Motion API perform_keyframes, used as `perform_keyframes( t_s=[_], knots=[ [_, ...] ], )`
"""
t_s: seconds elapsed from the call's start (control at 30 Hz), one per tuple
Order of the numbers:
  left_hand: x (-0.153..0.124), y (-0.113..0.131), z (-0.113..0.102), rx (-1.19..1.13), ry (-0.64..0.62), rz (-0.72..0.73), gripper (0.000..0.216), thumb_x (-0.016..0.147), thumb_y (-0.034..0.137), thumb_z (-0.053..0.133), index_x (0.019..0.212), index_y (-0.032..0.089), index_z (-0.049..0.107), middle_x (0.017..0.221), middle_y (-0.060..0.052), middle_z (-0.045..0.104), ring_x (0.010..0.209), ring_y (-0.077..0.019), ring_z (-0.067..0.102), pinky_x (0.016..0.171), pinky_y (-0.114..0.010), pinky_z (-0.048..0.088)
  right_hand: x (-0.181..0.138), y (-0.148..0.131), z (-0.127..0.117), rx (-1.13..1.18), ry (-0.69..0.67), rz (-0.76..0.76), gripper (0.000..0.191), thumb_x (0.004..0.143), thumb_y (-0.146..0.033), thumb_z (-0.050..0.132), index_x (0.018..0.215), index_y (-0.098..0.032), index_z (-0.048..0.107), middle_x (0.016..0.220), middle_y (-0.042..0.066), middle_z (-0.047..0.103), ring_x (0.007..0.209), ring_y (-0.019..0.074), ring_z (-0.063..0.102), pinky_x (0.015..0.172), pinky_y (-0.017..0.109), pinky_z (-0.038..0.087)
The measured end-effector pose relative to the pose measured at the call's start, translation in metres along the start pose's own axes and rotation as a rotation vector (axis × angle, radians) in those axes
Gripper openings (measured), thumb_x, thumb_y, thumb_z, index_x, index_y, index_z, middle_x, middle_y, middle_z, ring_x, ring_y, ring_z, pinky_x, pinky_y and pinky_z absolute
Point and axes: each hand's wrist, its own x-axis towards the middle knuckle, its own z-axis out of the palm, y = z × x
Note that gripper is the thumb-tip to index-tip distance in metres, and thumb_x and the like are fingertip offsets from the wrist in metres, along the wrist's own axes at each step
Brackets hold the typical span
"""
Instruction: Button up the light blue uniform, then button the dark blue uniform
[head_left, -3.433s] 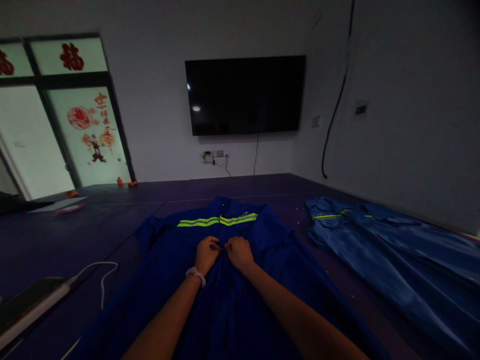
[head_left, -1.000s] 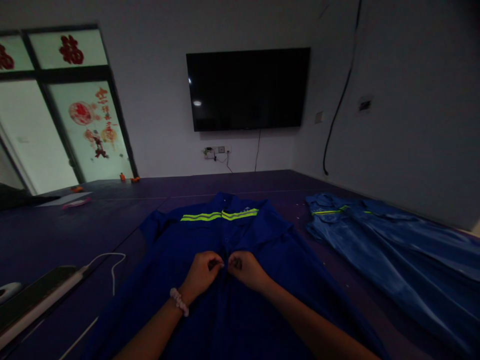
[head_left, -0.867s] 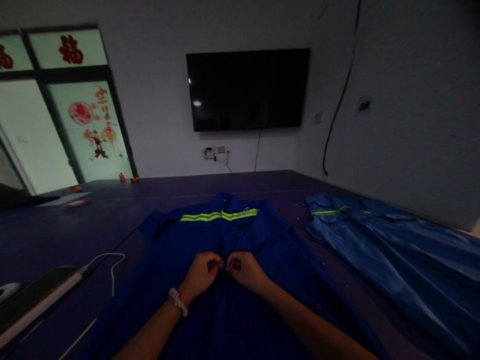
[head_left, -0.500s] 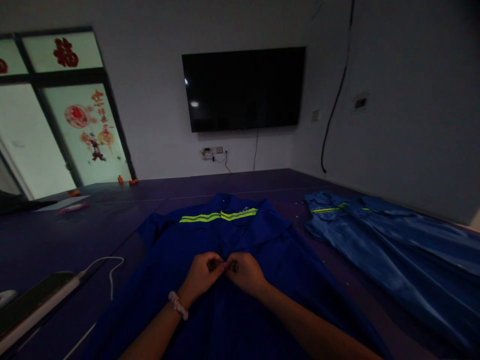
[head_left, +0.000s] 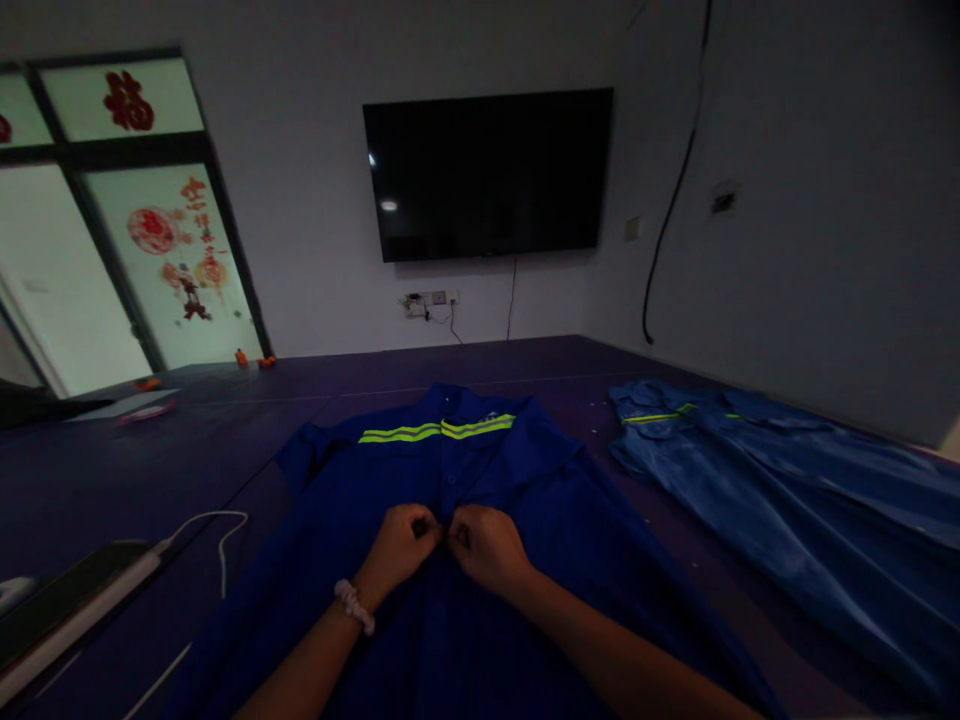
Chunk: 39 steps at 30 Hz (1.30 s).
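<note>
A dark blue work jacket (head_left: 352,500) with yellow-green reflective stripes across the chest lies flat on the purple floor mat, collar away from me. My left hand (head_left: 401,541) and my right hand (head_left: 484,545) meet at the jacket's front placket, both with fingers pinched on the fabric edges. A pink scrunchie sits on my left wrist. What lies between the fingertips is too dark to make out.
A second, lighter blue jacket (head_left: 750,480) lies to the right by the wall. A white cable (head_left: 217,530) and a long dark-and-white device (head_left: 67,620) lie at the left. A television (head_left: 487,172) hangs on the far wall; glass doors (head_left: 112,260) stand at left.
Both hands have stepped down the jacket's front, from just under the stripes to lower on the placket. Over the last second they stayed pinched together there, barely shifting.
</note>
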Motion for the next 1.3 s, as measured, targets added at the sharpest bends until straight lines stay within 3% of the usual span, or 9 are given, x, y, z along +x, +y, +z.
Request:
perform_keyframes(
  t_s=[0.23,0.5,0.77,0.87,1.03,1.3],
  knots=[
    [0.005,-0.01,0.0,-0.046,-0.097,-0.095,0.025,0.066,0.031,0.047,0.047,0.015,0.044,0.047,0.006,0.037,0.049,-0.0076,0.032,0.048,-0.022,0.022,-0.002,-0.003,-0.002,-0.037,-0.005,-0.03,0.01,0.074,-0.017,0.053,0.075,-0.02,0.062,0.075,-0.001,0.065,0.067,0.0114,0.057,0.055,0.021,0.029],
    [0.002,-0.009,-0.003,-0.174,-0.125,-0.143,0.022,0.068,0.033,0.05,0.062,0.013,0.056,0.054,0.004,0.048,0.052,-0.0089,0.038,0.051,-0.021,0.028,-0.002,-0.002,-0.004,-0.007,0.002,-0.029,0.008,0.077,-0.027,0.057,0.078,-0.021,0.062,0.075,-0.001,0.065,0.067,0.0109,0.057,0.056,0.021,0.03],
    [0.003,-0.013,0.0,-0.038,-0.126,0.001,0.021,0.074,0.031,0.046,0.065,0.014,0.055,0.061,0.002,0.053,0.059,-0.0109,0.045,0.057,-0.022,0.034,0.001,0.003,-0.004,-0.018,-0.006,-0.046,0.013,0.078,-0.027,0.053,0.075,-0.02,0.063,0.075,0.001,0.066,0.066,0.0121,0.057,0.055,0.022,0.029],
    [0.002,-0.011,0.001,0.037,-0.133,0.063,0.022,0.076,0.03,0.044,0.068,0.014,0.056,0.063,0.001,0.055,0.06,-0.0118,0.048,0.057,-0.022,0.036,0.007,0.005,-0.003,0.214,-0.037,0.096,0.01,0.075,-0.021,0.054,0.068,-0.017,0.061,0.065,0.0,0.061,0.058,0.0096,0.052,0.051,0.02,0.028],
    [-0.001,-0.004,0.001,0.12,-0.127,0.176,0.022,0.079,0.029,0.043,0.072,0.015,0.059,0.072,-0.003,0.061,0.066,-0.0137,0.053,0.061,-0.023,0.038,0.012,0.007,-0.003,0.8,-0.269,0.57,0.019,0.074,-0.019,0.052,0.055,-0.016,0.048,0.042,-0.008,0.037,0.035,0.0043,0.027,0.037,0.018,0.017],
    [0.001,-0.008,-0.003,0.168,-0.111,0.199,0.018,0.077,0.026,0.044,0.071,0.015,0.058,0.064,-0.001,0.058,0.057,-0.0113,0.05,0.054,-0.021,0.036,0.011,0.007,-0.004,0.745,-0.2,0.55,0.019,0.073,-0.021,0.053,0.054,-0.016,0.049,0.043,-0.006,0.04,0.034,0.0051,0.029,0.037,0.019,0.02]
  ],
)
